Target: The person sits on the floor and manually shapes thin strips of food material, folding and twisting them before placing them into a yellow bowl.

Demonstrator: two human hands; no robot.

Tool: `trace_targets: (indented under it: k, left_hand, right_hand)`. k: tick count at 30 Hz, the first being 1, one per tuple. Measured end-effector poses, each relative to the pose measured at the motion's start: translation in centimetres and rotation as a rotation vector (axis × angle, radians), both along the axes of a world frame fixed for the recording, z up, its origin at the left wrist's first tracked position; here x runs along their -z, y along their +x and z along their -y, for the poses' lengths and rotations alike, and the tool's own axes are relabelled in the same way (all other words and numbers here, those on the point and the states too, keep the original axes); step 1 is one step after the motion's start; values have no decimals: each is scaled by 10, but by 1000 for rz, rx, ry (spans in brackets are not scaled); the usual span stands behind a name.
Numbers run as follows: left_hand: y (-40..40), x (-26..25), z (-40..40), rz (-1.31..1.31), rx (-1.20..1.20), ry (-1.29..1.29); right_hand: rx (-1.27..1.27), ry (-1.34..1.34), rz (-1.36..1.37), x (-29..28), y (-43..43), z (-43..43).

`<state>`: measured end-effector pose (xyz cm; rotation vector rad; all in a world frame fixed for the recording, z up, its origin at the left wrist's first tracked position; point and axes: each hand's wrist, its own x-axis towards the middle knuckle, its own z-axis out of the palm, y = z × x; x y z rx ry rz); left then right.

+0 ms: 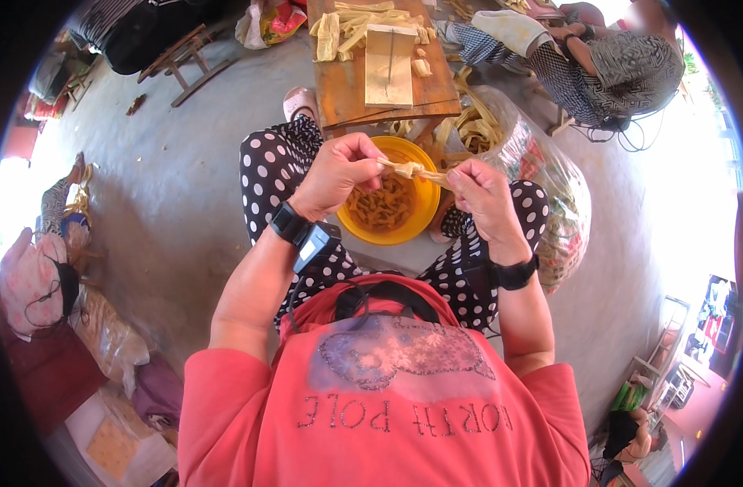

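Observation:
A pale yellow strip with a knot in its middle (410,170) is stretched between my hands. My left hand (347,170) pinches one end between thumb and fingers, and my right hand (481,192) pinches the other. Below them a yellow plastic basin (432,210) stands between my knees, with many small yellowish-brown pieces (380,210) in it. In front is a wooden table (341,91) bearing a board with a slot or rod along its middle (388,91) and a heap of pale strips (329,36).
A large clear plastic bag (566,213) of strips stands by my right leg. More loose strips (481,125) lie at its mouth beside the table. Another person (630,70) sits at the upper right, another (36,274) at the far left. A wooden stool (189,67) stands at the upper left.

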<state>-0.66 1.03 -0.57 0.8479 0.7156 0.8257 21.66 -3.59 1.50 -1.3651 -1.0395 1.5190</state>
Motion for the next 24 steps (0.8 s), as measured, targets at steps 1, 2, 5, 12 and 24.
trace_targets:
  k: [1, 2, 5, 12, 24]
  left_hand:
    - [-2, 2, 0, 0, -1, 0]
    - [-3, 3, 0, 13, 40, 6]
    - [-8, -5, -4, -3, 203, 43]
    - [2, -23, -12, -189, 387, 318]
    - [6, -22, -15, -216, 471, 331]
  right_hand:
    - [-8, -7, -22, 1, -1, 0]
    - [-33, -43, 17, 1, -4, -1]
    - [-83, -83, 73, 1, -4, -2]
    - [-117, -140, -137, -3, -11, -2]
    - [-338, 487, 641, -26, -26, 3]
